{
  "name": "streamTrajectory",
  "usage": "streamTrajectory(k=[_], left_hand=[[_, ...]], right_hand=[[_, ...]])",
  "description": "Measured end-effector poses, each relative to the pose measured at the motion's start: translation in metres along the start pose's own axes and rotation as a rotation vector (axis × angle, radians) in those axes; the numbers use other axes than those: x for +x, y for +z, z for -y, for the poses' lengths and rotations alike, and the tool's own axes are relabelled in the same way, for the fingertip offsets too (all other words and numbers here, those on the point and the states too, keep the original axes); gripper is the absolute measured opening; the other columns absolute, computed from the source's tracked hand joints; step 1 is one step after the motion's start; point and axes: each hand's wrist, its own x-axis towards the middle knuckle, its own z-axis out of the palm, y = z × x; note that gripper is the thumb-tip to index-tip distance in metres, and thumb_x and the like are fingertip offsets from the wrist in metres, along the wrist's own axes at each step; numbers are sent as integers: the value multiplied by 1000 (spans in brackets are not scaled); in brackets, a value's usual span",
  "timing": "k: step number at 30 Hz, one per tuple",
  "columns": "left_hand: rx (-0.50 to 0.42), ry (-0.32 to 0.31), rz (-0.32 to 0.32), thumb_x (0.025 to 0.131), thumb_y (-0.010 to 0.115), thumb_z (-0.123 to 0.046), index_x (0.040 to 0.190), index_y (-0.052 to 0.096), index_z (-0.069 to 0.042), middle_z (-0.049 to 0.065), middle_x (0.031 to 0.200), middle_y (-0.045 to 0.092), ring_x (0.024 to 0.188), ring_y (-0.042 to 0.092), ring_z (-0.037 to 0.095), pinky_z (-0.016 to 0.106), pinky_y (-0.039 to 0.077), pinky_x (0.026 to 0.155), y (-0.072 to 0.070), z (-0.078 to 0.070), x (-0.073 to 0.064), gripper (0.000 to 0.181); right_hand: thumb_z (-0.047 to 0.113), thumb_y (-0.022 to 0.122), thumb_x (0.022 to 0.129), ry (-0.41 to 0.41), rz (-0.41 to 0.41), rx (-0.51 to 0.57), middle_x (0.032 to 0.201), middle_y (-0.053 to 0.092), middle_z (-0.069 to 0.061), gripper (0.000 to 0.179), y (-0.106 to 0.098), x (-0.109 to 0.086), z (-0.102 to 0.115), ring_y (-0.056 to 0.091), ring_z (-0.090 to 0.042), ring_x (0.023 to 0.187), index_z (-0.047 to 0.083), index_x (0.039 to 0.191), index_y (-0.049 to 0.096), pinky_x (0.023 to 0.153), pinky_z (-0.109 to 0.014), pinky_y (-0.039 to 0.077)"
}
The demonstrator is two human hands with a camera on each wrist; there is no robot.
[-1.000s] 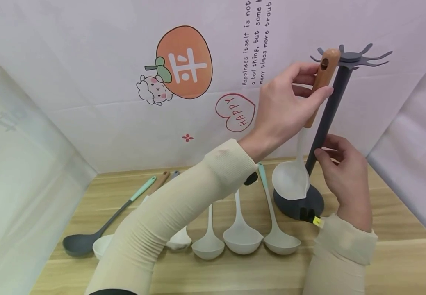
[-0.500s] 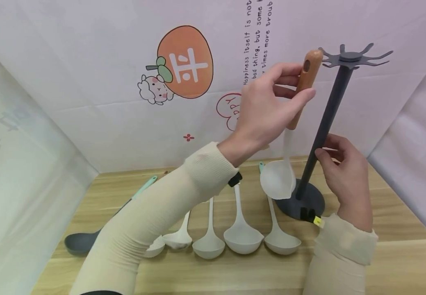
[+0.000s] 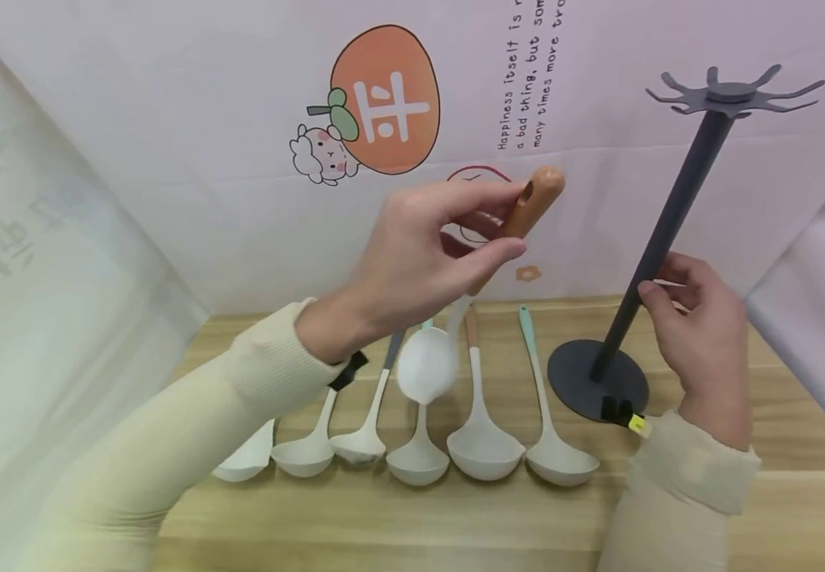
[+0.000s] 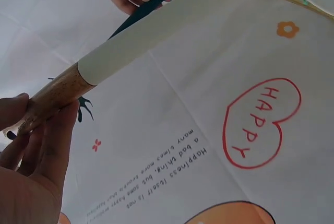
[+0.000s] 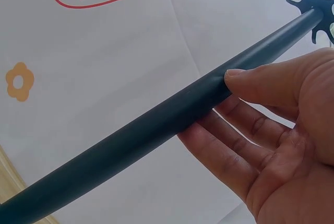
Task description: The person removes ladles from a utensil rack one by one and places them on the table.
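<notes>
My left hand (image 3: pixel 415 258) pinches a ladle by its wooden handle (image 3: pixel 537 199) between thumb and fingers. The white ladle's bowl (image 3: pixel 426 365) hangs below, in front of the row on the table. In the left wrist view, the wooden handle (image 4: pixel 60 91) runs into a pale shaft. A dark grey utensil stand (image 3: pixel 684 179) rises from a round base at the right, with a ring of hooks at its top. My right hand (image 3: pixel 705 338) grips the lower part of its pole. The right wrist view has thumb and fingers on either side of the pole (image 5: pixel 141 130).
Several ladles lie in a row on the wooden table (image 3: pixel 383 528), among them one with a mint handle (image 3: pixel 562 461) nearest the stand and one with a brown handle (image 3: pixel 485 453). My left sleeve covers the row's left end. Printed cloth (image 3: pixel 240 63) walls the back and sides.
My left hand has carried the ladle left and down, away from the stand's hooks. The right hand keeps its grip on the pole. The head view has shifted slightly.
</notes>
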Motion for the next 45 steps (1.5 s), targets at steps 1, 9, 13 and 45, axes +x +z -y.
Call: streamTrajectory(k=[1,9,13,45], left_hand=[[9,-4,17,91,80,-3,126,74,3,14,113,79,93,79,15,21,65,78,-6,0,-5,36],[124,24,208,88,84,-2,129,73,1,12,105,80,89,78,14,17,64,71,-43,-7,-41,42],[236,59,304,89,84,-8,129,74,-2,7,106,82,84,75,8,14,61,70,-52,-12,-67,42],[874,34,882,100,70,-33,130,74,-19,-6,106,73,83,70,7,16,51,50,11,3,-256,33]], right_hand=[[16,62,103,-1,-3,11,110,57,32,41,0,0,0,60,18,95,9,144,61,81,2,46],[8,63,100,16,-38,87,108,62,29,34,-4,0,2,64,16,93,22,132,66,80,2,47],[6,63,99,29,-54,111,106,64,28,34,-3,1,3,65,15,91,26,126,67,78,1,49],[2,66,96,103,-109,132,102,68,22,34,13,1,11,69,11,86,23,121,71,76,-1,53]])
